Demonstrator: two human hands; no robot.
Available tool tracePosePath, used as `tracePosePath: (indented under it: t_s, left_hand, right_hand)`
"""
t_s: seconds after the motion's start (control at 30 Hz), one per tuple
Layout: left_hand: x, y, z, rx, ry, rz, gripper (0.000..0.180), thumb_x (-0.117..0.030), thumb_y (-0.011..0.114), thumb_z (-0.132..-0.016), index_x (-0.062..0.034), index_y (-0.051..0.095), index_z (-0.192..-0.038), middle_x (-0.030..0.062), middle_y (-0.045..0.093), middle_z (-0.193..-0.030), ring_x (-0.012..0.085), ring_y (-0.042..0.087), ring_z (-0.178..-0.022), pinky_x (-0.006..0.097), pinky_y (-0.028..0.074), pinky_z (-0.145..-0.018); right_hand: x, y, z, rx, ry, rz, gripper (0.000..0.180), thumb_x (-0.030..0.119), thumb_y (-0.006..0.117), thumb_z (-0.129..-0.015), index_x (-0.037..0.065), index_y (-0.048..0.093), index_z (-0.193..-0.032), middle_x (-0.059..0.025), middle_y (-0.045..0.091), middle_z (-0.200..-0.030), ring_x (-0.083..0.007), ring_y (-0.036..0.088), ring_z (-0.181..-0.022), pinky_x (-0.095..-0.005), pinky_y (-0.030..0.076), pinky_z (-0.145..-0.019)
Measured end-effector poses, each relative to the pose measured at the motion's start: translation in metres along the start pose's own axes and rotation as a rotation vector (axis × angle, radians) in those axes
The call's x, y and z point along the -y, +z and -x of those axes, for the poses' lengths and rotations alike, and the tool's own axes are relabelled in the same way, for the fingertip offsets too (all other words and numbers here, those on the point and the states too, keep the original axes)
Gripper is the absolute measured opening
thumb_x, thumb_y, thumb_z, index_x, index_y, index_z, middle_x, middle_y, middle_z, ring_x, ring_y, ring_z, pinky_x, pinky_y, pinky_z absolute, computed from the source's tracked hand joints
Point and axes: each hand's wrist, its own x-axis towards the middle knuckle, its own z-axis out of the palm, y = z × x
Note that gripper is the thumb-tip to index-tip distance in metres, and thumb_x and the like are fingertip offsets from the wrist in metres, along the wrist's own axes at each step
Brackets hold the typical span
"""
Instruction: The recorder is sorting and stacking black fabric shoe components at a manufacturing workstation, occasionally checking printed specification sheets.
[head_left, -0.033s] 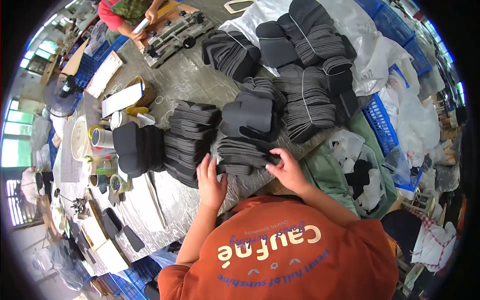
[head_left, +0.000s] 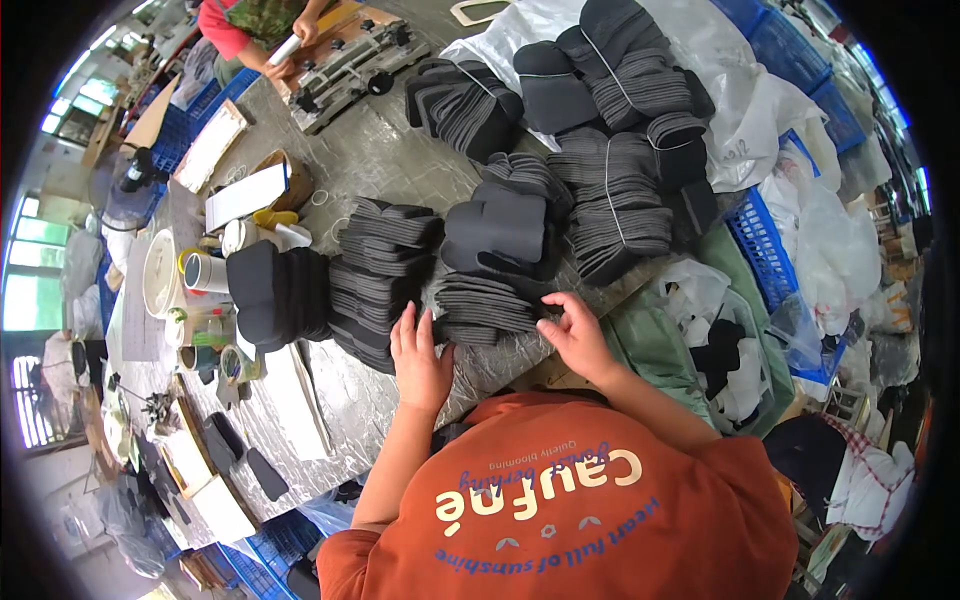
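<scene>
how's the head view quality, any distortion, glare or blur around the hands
Head view: strong fisheye bending, black corners; daylight blows out the windows at the left rim; the left hand and right hand on the dark foam stack look sharp; the table foil shows soft sheen.

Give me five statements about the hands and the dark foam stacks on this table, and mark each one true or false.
1. Both hands rest on the same low stack of dark foam pieces. True: the left hand is at its left end, the right hand at its right end.
2. The right hand holds a white roll. False: it touches only the dark stack; another person at the far end of the table holds a white roll.
3. The person wears an orange shirt. True.
4. The table is bare polished wood. False: it has a silvery, crinkled cover.
5. A blue crate stands to the right of the table. True.
</scene>
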Motion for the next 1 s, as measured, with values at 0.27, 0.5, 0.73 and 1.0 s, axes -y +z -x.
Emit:
tracePosePath:
  t_s: [0.27,0.5,0.73,1.0]
  left_hand:
    - [-0.011,0.012,-0.023,0.166,0.057,-0.146,0.084,-0.009,0.069,-0.064,-0.0069,0.027,-0.136,0.0185,0.020,-0.143,0.0343,0.022,-0.131,0.050,0.017,-0.105]
    - [-0.010,0.023,-0.032,-0.047,-0.008,-0.176,0.081,-0.015,0.073,-0.063,-0.0104,0.032,-0.133,0.0176,0.026,-0.137,0.0361,0.029,-0.121,0.051,0.022,-0.099]
    - [0.016,0.027,-0.027,-0.337,0.056,0.208,0.064,0.000,0.073,-0.061,-0.0039,0.045,-0.119,0.0155,0.045,-0.113,0.0326,0.046,-0.103,0.038,0.040,-0.088]
    - [0.047,0.002,-0.010,-0.478,-0.217,0.497,0.021,0.003,0.054,-0.082,0.0006,0.056,-0.102,0.0117,0.057,-0.107,0.0196,0.056,-0.097,0.030,0.045,-0.084]
  right_hand:
    - [0.005,-0.013,-0.018,-0.140,-0.008,-0.068,0.030,-0.002,0.059,-0.078,0.004,0.052,-0.107,-0.0010,0.056,-0.079,-0.0046,0.046,-0.059,-0.0207,0.040,-0.054]
    - [0.025,-0.009,-0.021,-0.398,-0.431,-0.165,0.039,-0.001,0.061,-0.078,0.003,0.047,-0.113,-0.0061,0.055,-0.094,-0.0084,0.052,-0.068,-0.0196,0.042,-0.059]
    - [0.061,0.009,0.002,0.266,-0.350,0.070,0.030,0.004,0.062,-0.075,0.007,0.055,-0.103,-0.0124,0.059,-0.090,-0.0265,0.059,-0.068,-0.0327,0.048,-0.061]
    - [0.018,0.045,-0.023,0.093,-0.237,0.387,0.034,0.005,0.056,-0.075,0.006,0.049,-0.109,-0.0176,0.058,-0.091,-0.0360,0.058,-0.081,-0.0427,0.048,-0.070]
